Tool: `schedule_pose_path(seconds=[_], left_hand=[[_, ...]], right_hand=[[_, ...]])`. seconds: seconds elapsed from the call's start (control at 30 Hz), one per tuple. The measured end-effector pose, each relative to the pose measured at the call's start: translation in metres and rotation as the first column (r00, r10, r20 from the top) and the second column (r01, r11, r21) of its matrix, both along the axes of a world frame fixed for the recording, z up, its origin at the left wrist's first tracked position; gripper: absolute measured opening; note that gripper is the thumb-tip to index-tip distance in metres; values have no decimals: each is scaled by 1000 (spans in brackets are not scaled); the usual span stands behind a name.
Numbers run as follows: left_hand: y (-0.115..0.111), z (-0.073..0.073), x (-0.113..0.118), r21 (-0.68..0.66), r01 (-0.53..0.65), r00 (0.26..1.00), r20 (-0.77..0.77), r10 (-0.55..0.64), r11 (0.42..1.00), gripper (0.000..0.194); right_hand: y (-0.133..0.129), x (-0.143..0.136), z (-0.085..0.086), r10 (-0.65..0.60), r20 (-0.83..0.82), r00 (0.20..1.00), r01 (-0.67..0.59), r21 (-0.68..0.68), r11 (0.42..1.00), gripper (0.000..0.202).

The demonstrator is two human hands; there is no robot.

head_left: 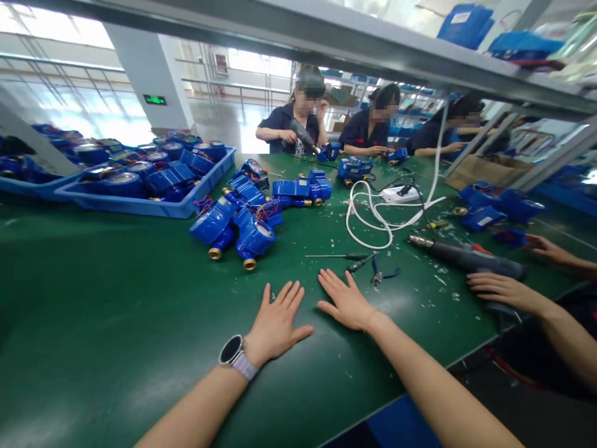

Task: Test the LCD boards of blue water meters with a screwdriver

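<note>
My left hand [276,323] lies flat on the green tabletop [140,323], fingers spread, a watch [232,350] on its wrist. Beside it my right hand [347,300] also rests palm down, fingers stretched out, holding nothing. Beyond my left hand sits a cluster of blue water meters [254,233] with brass threaded ends and thin coloured wires. Just past my right fingertips lie a long screwdriver [357,256], a shorter dark-handled tool [357,265] and blue-handled cutting pliers [379,274]. None of these is touched by either hand.
Blue crates [186,208] full of meters stand at the left. A white power strip [400,195] with looped cable lies mid-table. At right, a co-worker's hand [508,291] is by a heat gun [466,256]. Several people work across the table. An overhead shelf [326,31] spans the top.
</note>
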State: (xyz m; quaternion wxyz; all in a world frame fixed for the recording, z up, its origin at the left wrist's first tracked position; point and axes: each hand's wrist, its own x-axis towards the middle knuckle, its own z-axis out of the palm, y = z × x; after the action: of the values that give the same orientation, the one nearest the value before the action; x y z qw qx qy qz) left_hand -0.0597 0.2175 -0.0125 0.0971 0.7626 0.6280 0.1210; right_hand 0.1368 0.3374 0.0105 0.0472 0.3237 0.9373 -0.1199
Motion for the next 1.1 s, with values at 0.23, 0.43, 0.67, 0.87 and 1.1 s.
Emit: schedule_pose_path(seconds=[0.23,0.43,0.67,0.87,1.1], left_hand=[[70,0,3,59,-110,993,-25,112,992,77],[100,9,47,102,57,997,-67,-50,993,74],[135,9,107,97,153,984,-112,-142,983,64],[147,21,112,127,200,974,-136,-182,972,57],[165,25,179,116,89,990,-116,-76,989,42]], right_hand=[[-59,126,-3,-194,73,978,194,2,981,77],[-43,183,-11,-404,42,914,402,45,915,79],[-10,119,-8,-243,-58,968,243,-17,970,82],[-20,144,-6,-155,-93,984,150,-59,987,87],[-21,217,-8,-406,-38,913,405,-38,914,80]])
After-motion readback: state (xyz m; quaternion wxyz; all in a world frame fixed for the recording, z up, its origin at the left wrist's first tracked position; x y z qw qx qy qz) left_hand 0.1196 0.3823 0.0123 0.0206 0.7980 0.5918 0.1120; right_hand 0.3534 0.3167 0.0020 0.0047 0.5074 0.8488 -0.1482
